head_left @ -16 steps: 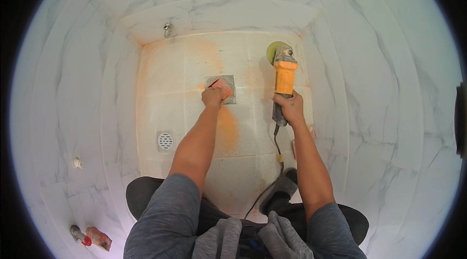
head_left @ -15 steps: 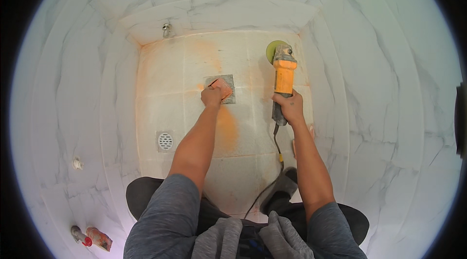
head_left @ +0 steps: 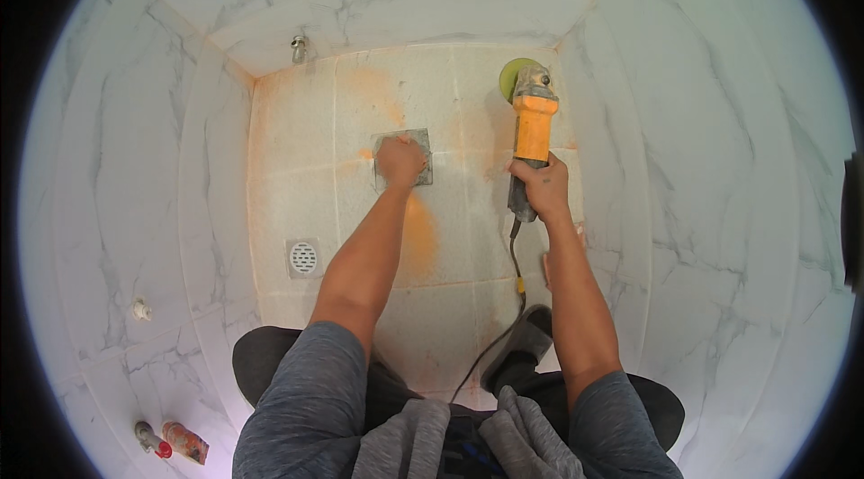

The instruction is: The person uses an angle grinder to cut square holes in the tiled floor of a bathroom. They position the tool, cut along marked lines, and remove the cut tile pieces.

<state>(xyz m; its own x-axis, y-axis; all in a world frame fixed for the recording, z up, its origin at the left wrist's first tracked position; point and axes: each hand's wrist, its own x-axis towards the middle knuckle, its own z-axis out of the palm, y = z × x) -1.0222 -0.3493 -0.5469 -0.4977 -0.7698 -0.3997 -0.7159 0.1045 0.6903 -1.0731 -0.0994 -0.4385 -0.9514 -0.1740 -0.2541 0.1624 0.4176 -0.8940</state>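
Observation:
My right hand (head_left: 543, 184) is wrapped round the dark rear handle of an orange angle grinder (head_left: 534, 132). The grinder points away from me, its yellow-green disc (head_left: 510, 81) at the far end near the right wall. My left hand (head_left: 400, 162) is closed over a grey square patch (head_left: 420, 136) in the tiled floor. Its fingers curl downward, and whatever they hold is hidden beneath the hand. Orange dust (head_left: 420, 240) streaks the tiles on the near side of the patch.
A black cord (head_left: 513, 254) trails from the grinder past my shoe (head_left: 533, 335). A round floor drain (head_left: 303, 257) lies left of my left forearm. Marble-look walls enclose the floor; a metal tap fitting (head_left: 299, 49) juts from the far one. An orange packet (head_left: 185, 442) is at lower left.
My left hand has turned over and closed above the grey patch; the reddish-orange piece it held is now out of sight. The grinder has shifted slightly right and away in the picture.

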